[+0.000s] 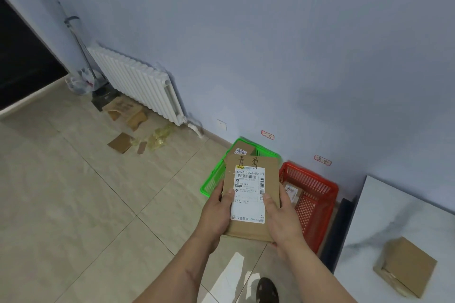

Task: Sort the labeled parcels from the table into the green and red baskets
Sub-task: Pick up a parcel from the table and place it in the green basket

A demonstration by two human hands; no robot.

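Observation:
A flat brown parcel (pixel 253 229) with a white shipping label and handwritten characters on top is held in front of me by both hands. My left hand (pixel 216 214) grips its left edge, my right hand (pixel 280 221) its right edge. The parcel hovers over the near end of the green basket (pixel 211 184), which stands on the floor by the wall with another parcel (pixel 242 151) inside. To its right the red basket (pixel 317 204) holds a small labeled parcel (pixel 293 192). A brown box (pixel 406 265) lies on the white table (pixel 403 219) at the right.
Small red-framed tags (pixel 268 135) (pixel 322 160) are stuck on the wall above each basket. A white radiator (pixel 138 81) runs along the wall at the left, with cardboard scraps (pixel 123 142) and plastic on the tiled floor. My shoe (pixel 267 290) shows at the bottom.

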